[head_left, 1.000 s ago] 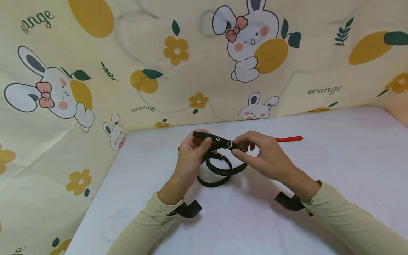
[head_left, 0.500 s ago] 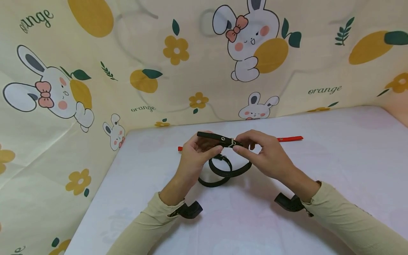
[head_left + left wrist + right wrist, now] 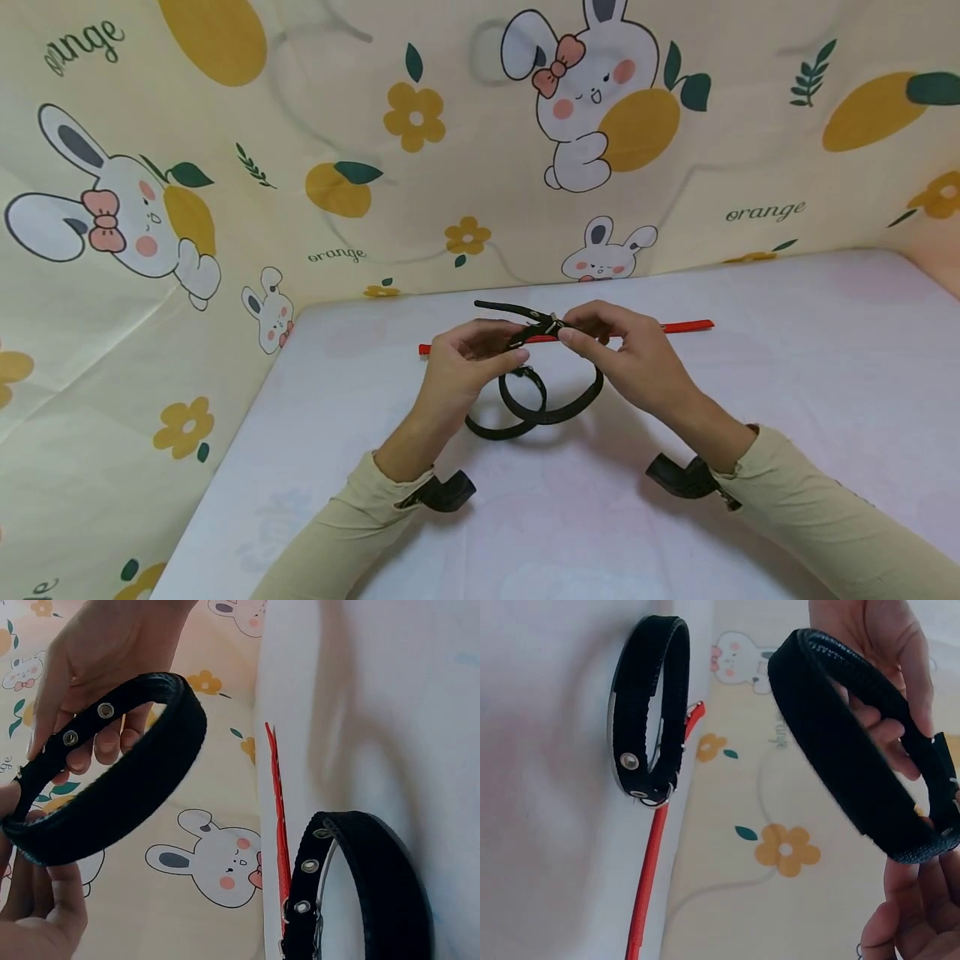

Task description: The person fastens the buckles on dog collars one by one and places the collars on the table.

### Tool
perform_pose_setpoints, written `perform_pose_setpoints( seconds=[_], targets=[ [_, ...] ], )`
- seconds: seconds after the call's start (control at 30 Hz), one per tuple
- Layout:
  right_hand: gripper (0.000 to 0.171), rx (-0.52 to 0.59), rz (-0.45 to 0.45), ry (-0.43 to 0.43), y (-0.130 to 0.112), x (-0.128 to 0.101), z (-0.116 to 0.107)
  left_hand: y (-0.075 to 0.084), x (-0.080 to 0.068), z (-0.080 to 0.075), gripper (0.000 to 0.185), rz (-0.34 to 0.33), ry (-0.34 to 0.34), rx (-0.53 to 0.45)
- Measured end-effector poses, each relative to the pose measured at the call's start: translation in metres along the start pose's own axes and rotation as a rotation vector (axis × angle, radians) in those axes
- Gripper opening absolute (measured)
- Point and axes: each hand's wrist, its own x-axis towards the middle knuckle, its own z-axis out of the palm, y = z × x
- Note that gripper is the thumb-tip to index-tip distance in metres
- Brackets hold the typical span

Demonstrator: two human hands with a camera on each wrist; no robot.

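A black buckled collar [image 3: 573, 411] with metal eyelets hangs as a loop between both hands above the table. My right hand [image 3: 637, 354] pinches it at the buckle [image 3: 553, 325] with thumb and forefinger. My left hand [image 3: 457, 367] holds the band left of the buckle, thumb below and fingers behind. The collar's free strap end [image 3: 510, 307] sticks out up and to the left. In the left wrist view, the held collar [image 3: 142, 787] shows its wide band and eyelets. Fingers partly hide the buckle in the wrist views.
A second black collar [image 3: 498, 434], fastened into a ring, stands on the white table [image 3: 570, 517] behind the held one. Further back lies a red collar [image 3: 690, 327], stretched out straight. A patterned cloth [image 3: 420, 250] rises behind the table.
The free strap end has tilted edge-on and up, shifting right. My left hand has slid right along the band and dropped slightly. The held loop has swung a little right.
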Motion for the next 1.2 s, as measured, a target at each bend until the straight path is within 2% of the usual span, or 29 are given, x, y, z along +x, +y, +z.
perform_pose_setpoints(
  seconds=[0.17, 0.33, 0.57, 1.2],
  targets=[
    [0.015, 0.028, 0.037, -0.027, -0.0001, -0.0002, -0.0012, -0.001, -0.0011, 0.0006, 0.031, 0.033, -0.01, 0.008],
    [0.016, 0.029, 0.04, -0.036, 0.0001, 0.0005, -0.0006, -0.0008, -0.0025, 0.0011, 0.031, 0.052, -0.015, 0.002],
    [0.017, 0.026, 0.047, -0.046, 0.0, 0.0, -0.0003, -0.0005, -0.0026, 0.0018, 0.031, 0.087, -0.011, 0.043],
    [0.016, 0.053, 0.061, -0.003, -0.0018, -0.0029, 0.0066, -0.0043, -0.0018, 0.0026, 0.032, 0.165, -0.03, 0.15]
  ],
)
